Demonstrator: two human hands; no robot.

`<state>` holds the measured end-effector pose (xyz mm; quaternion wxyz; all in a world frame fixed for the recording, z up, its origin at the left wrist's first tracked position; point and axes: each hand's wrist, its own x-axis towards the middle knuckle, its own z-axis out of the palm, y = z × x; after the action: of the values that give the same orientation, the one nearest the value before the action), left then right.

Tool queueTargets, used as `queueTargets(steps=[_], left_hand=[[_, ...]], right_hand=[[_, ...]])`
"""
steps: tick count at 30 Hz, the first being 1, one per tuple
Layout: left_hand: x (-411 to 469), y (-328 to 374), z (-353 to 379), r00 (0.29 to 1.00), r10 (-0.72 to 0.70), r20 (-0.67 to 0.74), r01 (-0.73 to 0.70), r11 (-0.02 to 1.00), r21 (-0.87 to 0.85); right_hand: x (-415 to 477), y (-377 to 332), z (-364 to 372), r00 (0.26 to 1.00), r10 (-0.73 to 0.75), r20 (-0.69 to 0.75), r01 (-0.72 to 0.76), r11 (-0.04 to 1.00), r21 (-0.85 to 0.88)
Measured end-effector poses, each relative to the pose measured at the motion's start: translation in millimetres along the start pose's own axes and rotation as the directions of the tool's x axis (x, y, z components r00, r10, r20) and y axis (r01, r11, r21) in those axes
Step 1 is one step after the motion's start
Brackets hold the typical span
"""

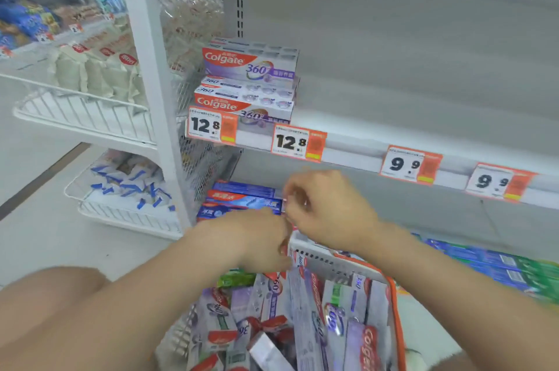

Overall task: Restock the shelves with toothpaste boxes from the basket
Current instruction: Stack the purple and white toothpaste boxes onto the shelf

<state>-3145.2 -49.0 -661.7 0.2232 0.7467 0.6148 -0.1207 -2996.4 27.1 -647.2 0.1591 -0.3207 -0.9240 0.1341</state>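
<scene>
A basket (320, 254) with a white slotted wall and an orange rim stands low in the middle, filled with several purple-and-red Colgate toothpaste boxes (305, 310). My left hand (260, 243) hangs over its far-left corner, fingers pointing down at the box tops. My right hand (329, 213) hovers just above and to the right, fingers curled. Both hands are blurred, so any grip is unclear. A short stack of Colgate 360 boxes (248, 80) sits at the left end of the middle shelf (348, 151). Blue boxes (245, 198) lie on the lower shelf behind my hands.
Price tags (298, 142) reading 12.8 and 9.9 line the middle shelf's edge. More blue and green boxes (499, 268) lie at the lower right. A white upright post (157, 83) and wire baskets (90, 116) of other goods stand to the left, above the pale floor.
</scene>
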Motion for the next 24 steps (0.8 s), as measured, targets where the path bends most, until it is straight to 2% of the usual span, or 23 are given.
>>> queueTargets(steps=[1, 2, 4, 6, 8, 12, 13, 14, 17, 18, 21, 24], left_hand=[[2.3, 9.1, 12.7, 0.998, 0.004, 0.063, -0.007, 0.999, 0.045], [5.1, 15.8, 25.8, 0.993, 0.009, 0.118, -0.017, 0.997, 0.071], [11.2, 24.0, 51.3, 0.975, 0.015, 0.22, -0.036, 0.995, 0.091], [15.2, 30.2, 72.9, 0.965, 0.025, 0.261, -0.058, 0.991, 0.119], [17.1, 38.8, 94.1, 0.963, 0.027, 0.266, -0.065, 0.989, 0.133], [21.8, 52.0, 139.9, 0.945, -0.007, 0.327, -0.016, 0.998, 0.068], [23.7, 51.2, 149.0, 0.945, -0.02, 0.328, 0.007, 0.999, 0.042], [24.3, 49.8, 154.8, 0.949, -0.033, 0.314, 0.03, 0.999, 0.015], [29.3, 41.5, 166.4, 0.97, -0.074, 0.23, 0.115, 0.979, -0.17], [31.8, 39.3, 169.3, 0.979, -0.091, 0.183, 0.136, 0.959, -0.25], [39.0, 34.6, 175.2, 0.984, -0.165, 0.067, 0.177, 0.896, -0.406], [42.3, 32.1, 176.5, 0.978, -0.208, 0.023, 0.193, 0.85, -0.49]], right_hand=[[-14.5, 5.2, 0.6, 0.983, 0.052, 0.178, -0.046, 0.998, -0.035], [-27.9, 10.0, 0.1, 0.935, 0.09, 0.343, -0.064, 0.994, -0.086], [-51.4, 19.6, 1.7, 0.8, 0.174, 0.574, -0.057, 0.975, -0.216], [-72.4, 32.7, 12.4, 0.699, 0.28, 0.658, -0.045, 0.936, -0.349], [-94.6, 42.3, 30.0, 0.644, 0.329, 0.69, -0.028, 0.912, -0.409], [-138.8, 35.3, 60.9, 0.489, 0.25, 0.836, -0.045, 0.964, -0.262], [-148.9, 31.3, 68.8, 0.472, 0.221, 0.853, -0.065, 0.974, -0.217], [-158.1, 26.1, 75.3, 0.477, 0.208, 0.854, -0.084, 0.978, -0.191], [-174.8, 15.0, 90.7, 0.567, 0.191, 0.802, -0.175, 0.979, -0.109], [-176.7, 13.5, 93.7, 0.577, 0.174, 0.798, -0.212, 0.975, -0.06], [-180.9, 11.6, 104.1, 0.544, 0.175, 0.821, -0.326, 0.945, 0.015], [-179.7, 9.1, 110.3, 0.595, 0.227, 0.771, -0.41, 0.911, 0.048]])
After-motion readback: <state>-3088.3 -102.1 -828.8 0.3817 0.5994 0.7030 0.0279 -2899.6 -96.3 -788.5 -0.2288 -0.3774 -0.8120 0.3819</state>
